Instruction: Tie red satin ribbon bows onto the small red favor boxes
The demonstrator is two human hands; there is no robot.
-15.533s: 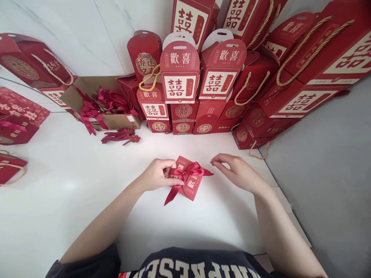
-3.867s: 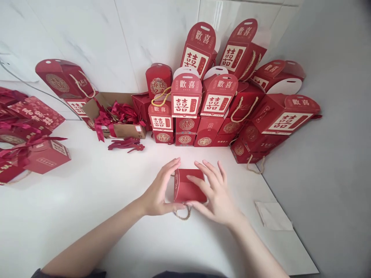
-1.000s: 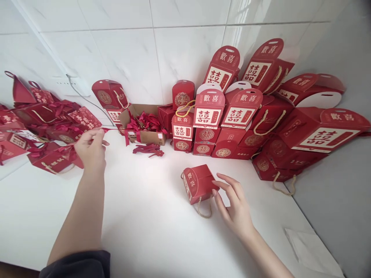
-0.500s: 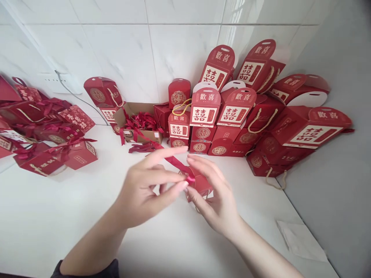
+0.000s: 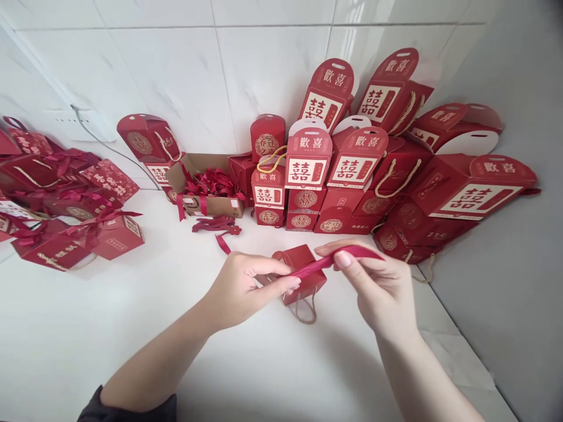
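A small red gift box with a gold rope handle stands on the white table in front of me. A dark red ribbon is stretched across its top. My left hand pinches the ribbon at the box's left side. My right hand pinches the ribbon's other end to the right of the box, slightly raised. The ribbon's far tail trails on the table behind my left hand.
A brown carton of red ribbons sits at the back, loose ribbons before it. Stacked red gift boxes fill the back right corner. Ribbon-tied boxes lie at the left. A white paper lies near the table's right edge.
My left hand brought a ribbon from the left pile to the box. Both hands have since pulled it taut across the box's top, the right hand moving right.
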